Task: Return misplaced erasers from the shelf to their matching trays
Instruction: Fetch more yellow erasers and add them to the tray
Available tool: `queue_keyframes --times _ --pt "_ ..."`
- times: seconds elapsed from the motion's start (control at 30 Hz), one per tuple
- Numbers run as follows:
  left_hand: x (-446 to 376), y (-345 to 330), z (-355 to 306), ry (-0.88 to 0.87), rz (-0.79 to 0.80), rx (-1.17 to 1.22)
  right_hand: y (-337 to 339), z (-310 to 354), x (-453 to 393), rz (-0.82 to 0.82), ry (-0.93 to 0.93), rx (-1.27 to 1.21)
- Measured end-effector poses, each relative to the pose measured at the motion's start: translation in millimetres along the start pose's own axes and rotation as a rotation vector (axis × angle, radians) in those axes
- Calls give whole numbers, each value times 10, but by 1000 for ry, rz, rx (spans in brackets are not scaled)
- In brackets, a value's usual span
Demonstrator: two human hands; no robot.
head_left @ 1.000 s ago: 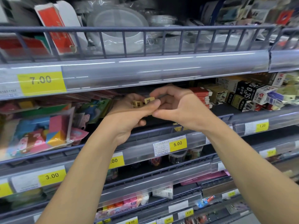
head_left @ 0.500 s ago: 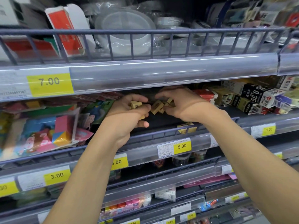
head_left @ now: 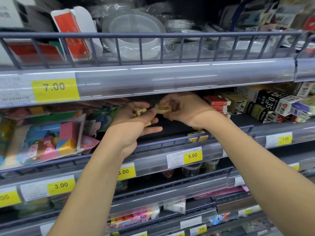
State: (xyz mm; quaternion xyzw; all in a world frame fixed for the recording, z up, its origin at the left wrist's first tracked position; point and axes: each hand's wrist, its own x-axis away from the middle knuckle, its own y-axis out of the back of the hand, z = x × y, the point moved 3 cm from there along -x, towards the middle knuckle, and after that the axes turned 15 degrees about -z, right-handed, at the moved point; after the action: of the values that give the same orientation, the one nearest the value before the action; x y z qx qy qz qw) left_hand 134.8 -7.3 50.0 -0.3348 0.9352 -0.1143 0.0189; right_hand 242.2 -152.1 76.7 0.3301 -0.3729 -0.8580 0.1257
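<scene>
Both hands grip tan erasers: left hand (head_left: 134,123) several (head_left: 140,112), right hand (head_left: 185,109) one (head_left: 163,109).

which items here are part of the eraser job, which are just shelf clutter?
Job: tan erasers in left hand; tan eraser in right hand; tan erasers on shelf.
Clutter: colourful packs, red boxes, lead boxes, plastic bowls.

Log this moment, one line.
left hand: holds tan erasers | right hand: pinches one eraser | place: middle shelf
</scene>
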Motion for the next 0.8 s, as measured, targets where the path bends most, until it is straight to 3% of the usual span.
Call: queue_keyframes --times 0.13,0.33,0.53,0.67,0.8 --pt "-3 -14 16 34 8 83 27 132 236 -151 -88 -422" --pt "19 -9 -33 43 79 155 -73 284 403 -201 -50 -534" --pt "34 18 -50 -2 71 58 30 336 449 -75 170 -319" --pt "29 0 -13 9 50 37 223 119 241 -72 -32 -279" --pt "9 8 -10 -35 30 -37 179 -49 31 28 -37 242"
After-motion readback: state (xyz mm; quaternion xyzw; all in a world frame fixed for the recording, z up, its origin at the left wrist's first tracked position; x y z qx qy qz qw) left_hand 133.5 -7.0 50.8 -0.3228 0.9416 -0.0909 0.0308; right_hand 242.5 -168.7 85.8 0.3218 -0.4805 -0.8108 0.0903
